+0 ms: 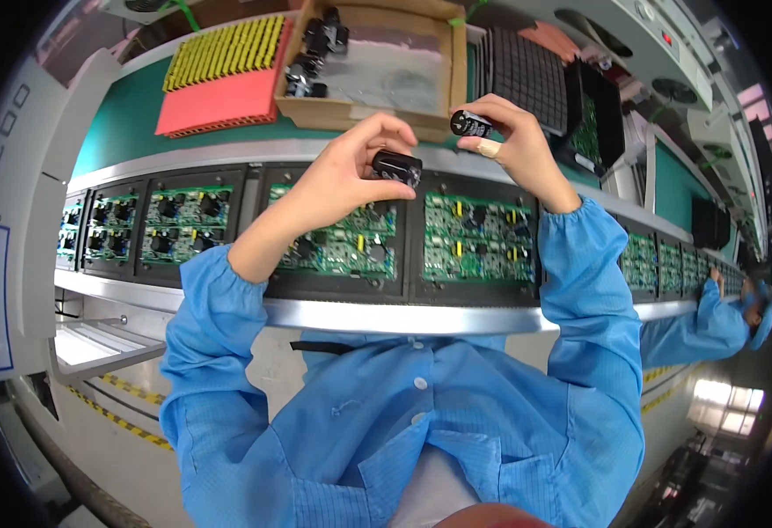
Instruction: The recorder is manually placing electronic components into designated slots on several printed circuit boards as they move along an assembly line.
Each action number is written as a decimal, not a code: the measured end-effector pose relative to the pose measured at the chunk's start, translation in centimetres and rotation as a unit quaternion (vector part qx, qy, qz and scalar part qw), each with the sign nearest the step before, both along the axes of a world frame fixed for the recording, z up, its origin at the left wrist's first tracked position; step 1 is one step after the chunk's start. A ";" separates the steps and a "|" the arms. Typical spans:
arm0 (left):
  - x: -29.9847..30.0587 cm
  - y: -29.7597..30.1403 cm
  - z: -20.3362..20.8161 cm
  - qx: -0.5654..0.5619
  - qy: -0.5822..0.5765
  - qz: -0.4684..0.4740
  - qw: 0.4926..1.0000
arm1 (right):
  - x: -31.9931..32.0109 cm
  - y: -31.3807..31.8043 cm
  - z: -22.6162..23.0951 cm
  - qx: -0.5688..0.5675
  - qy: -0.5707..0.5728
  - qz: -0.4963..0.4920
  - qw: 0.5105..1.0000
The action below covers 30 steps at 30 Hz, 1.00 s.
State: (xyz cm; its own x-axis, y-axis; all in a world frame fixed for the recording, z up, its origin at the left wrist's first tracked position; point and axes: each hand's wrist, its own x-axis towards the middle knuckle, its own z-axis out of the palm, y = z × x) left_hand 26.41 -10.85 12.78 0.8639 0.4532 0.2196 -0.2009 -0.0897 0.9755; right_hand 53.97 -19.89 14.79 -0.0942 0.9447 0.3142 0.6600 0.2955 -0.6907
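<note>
In my left hand (337, 183) a black cylindrical capacitor (397, 167) sits between thumb and curled fingers, lying roughly sideways. My right hand (526, 148), with a pale wrap on one finger, pinches another black capacitor (471, 124) by its side. Both hands are raised over the line, with the two parts apart from each other. Beneath them, green circuit boards (478, 238) rest in black carriers (414, 282), populated with small yellow and black components. My left forearm and hand cover part of the middle carrier.
Beyond my hands stands an open cardboard box (461, 66) with several black capacitors at its left. Left of it, yellow parts (223, 53) stand in rows on a pink tray (219, 104). Black ribbed trays (526, 84) are at right. Another person (702, 326) works far right.
</note>
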 end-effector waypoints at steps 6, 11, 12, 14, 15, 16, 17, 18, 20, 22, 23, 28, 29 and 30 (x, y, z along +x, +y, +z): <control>4.6 -5.7 -3.7 0.052 0.113 0.010 0.992 | 2.1 -9.2 -3.2 -0.072 0.126 -0.108 0.984; 7.4 -8.8 -5.4 0.134 0.130 0.005 0.982 | 4.0 -16.0 -5.5 -0.091 0.055 -0.134 0.985; 7.7 -9.1 -5.8 0.159 0.135 0.000 0.978 | 4.0 -17.1 -5.7 -0.118 0.035 -0.156 0.980; 8.1 -9.7 -6.6 0.167 0.126 -0.003 0.978 | 4.6 -19.0 -6.5 -0.127 0.057 -0.155 0.978; 8.2 -9.8 -6.5 0.207 0.131 -0.010 0.970 | 4.4 -19.8 -6.5 -0.132 0.039 -0.157 0.978; 8.3 -10.0 -6.2 0.247 0.135 -0.016 0.959 | 4.4 -20.5 -6.6 -0.137 0.022 -0.158 0.978; 8.6 -10.3 -5.5 0.230 0.174 -0.012 0.957 | 4.5 -21.0 -7.0 -0.136 0.026 -0.162 0.977; 8.6 -10.5 -5.9 0.230 0.178 -0.014 0.957 | 4.6 -21.2 -7.3 -0.137 0.031 -0.163 0.977; 8.5 -10.7 -7.2 0.332 0.142 -0.012 0.932 | 4.9 -21.6 -7.8 -0.163 0.015 -0.169 0.972; 8.6 -11.0 -8.0 0.353 0.144 -0.017 0.924 | 4.9 -21.4 -8.1 -0.142 0.011 -0.155 0.978; 8.6 -11.1 -8.3 0.373 0.141 -0.021 0.917 | 4.9 -21.3 -8.4 -0.151 0.002 -0.149 0.977; 8.7 -11.6 -9.5 0.386 0.175 -0.026 0.906 | 4.5 -20.8 -9.2 -0.170 -0.014 -0.135 0.976; 8.8 -11.7 -9.5 0.386 0.174 -0.025 0.906 | 4.4 -20.8 -9.4 -0.169 -0.023 -0.143 0.975; 8.8 -11.7 -9.5 0.386 0.178 -0.024 0.905 | 4.3 -20.8 -9.4 -0.167 -0.033 -0.150 0.974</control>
